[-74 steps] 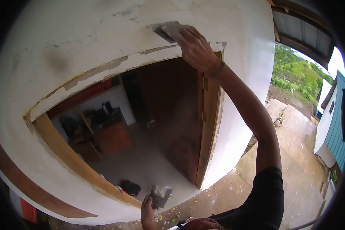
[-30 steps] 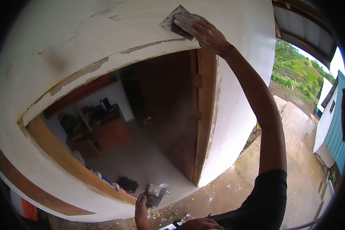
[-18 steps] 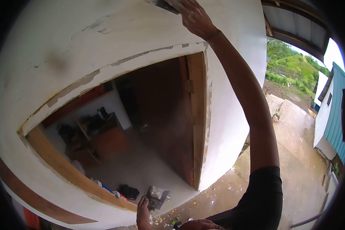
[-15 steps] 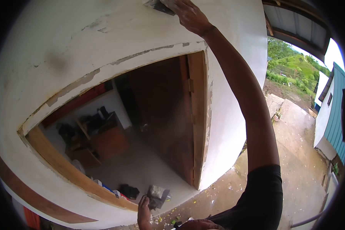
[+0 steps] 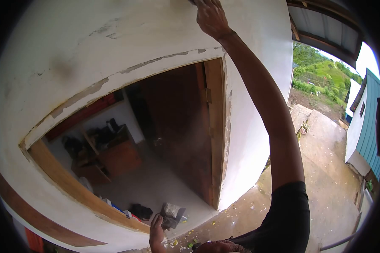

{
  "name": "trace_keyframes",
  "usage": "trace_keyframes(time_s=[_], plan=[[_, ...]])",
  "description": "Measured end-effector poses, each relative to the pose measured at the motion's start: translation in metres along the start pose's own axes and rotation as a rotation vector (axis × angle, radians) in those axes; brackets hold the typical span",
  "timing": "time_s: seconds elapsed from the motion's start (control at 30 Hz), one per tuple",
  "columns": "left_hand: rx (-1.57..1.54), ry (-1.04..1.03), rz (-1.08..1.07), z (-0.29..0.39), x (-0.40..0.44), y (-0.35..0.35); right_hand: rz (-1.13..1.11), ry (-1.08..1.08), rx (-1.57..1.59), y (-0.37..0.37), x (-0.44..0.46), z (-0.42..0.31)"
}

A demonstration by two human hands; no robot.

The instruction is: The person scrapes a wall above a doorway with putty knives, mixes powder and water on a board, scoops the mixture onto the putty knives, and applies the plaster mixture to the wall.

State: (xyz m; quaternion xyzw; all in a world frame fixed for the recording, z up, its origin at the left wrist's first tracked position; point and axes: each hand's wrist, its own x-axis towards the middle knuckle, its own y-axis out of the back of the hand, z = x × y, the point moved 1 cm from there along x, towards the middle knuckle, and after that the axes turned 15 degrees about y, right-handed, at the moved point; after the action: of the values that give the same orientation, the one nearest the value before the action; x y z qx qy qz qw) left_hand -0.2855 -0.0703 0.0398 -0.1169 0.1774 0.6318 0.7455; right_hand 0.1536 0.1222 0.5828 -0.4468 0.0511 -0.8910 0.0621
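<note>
High on the white wall (image 5: 147, 31) above the doorway, my right hand (image 5: 212, 19) is closed, reaching up to the top edge of the view. Only a dark sliver of its putty knife shows; the rest lies outside the view. Low down in front of the doorway, my left hand (image 5: 156, 232) grips a flat putty-loaded blade (image 5: 181, 213), with a pale lump of putty (image 5: 172, 209) on it. Rough grey patches of filler run along the wall over the door frame (image 5: 215, 126).
Inside the doorway are a wooden desk (image 5: 120, 149) and a dark bundle (image 5: 141, 211) on the floor. Scraps litter the concrete ground (image 5: 321, 168). A potted plant (image 5: 304, 127) and a teal-clad building (image 5: 372, 114) stand on the right.
My right hand has moved upward, carrying the putty knife almost wholly out of view. My left hand and its loaded blade have barely shifted.
</note>
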Motion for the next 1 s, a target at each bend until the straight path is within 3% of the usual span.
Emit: trace_keyframes(time_s=[0.03, 0.23, 0.33, 0.43, 0.47, 0.5, 0.53, 0.63, 0.7, 0.77, 0.83, 0.93, 1.0], plan=[[-0.149, 0.134, -0.079, 0.004, -0.002, -0.004, -0.023, 0.032, 0.012, -0.004, 0.004, -0.011], [-0.151, 0.021, 0.053, -0.044, 0.017, -0.004, -0.084, 0.191, 0.085, 0.038, -0.06, -0.086], [0.2, -0.261, 0.07, -0.026, 0.004, -0.007, -0.077, 0.149, 0.172, 0.056, -0.071, -0.083], [-0.289, 0.055, -0.12, -0.015, 0.004, -0.018, 0.031, 0.036, 0.174, 0.058, -0.04, -0.041], [-0.262, 0.075, -0.126, -0.011, 0.001, -0.021, 0.058, 0.048, 0.147, 0.06, -0.02, -0.024], [-0.237, 0.091, -0.132, -0.006, -0.002, -0.025, -0.1, -0.101, 0.193, 0.046, -0.011, 0.001], [-0.213, 0.107, -0.138, -0.003, -0.003, -0.028, 0.027, -0.032, 0.175, 0.029, -0.002, 0.023], [-0.255, 0.08, -0.153, -0.017, 0.009, -0.031, -0.041, -0.056, 0.203, 0.0, 0.009, 0.046], [-0.057, -0.121, -0.059, -0.036, 0.019, -0.026, -0.009, 0.007, 0.162, -0.008, -0.007, 0.036], [-0.04, -0.133, -0.037, -0.039, 0.02, -0.023, 0.066, 0.077, 0.111, 0.002, -0.034, -0.003], [-0.202, 0.039, -0.085, -0.026, 0.012, -0.021, 0.026, 0.081, 0.138, 0.016, -0.065, -0.037], [-0.244, 0.076, -0.064, -0.005, -0.004, -0.019, -0.148, 0.058, 0.141, 0.045, -0.093, -0.062], [-0.292, 0.077, -0.075, -0.007, 0.001, -0.016, -0.031, 0.031, 0.179, 0.049, -0.075, -0.048]])
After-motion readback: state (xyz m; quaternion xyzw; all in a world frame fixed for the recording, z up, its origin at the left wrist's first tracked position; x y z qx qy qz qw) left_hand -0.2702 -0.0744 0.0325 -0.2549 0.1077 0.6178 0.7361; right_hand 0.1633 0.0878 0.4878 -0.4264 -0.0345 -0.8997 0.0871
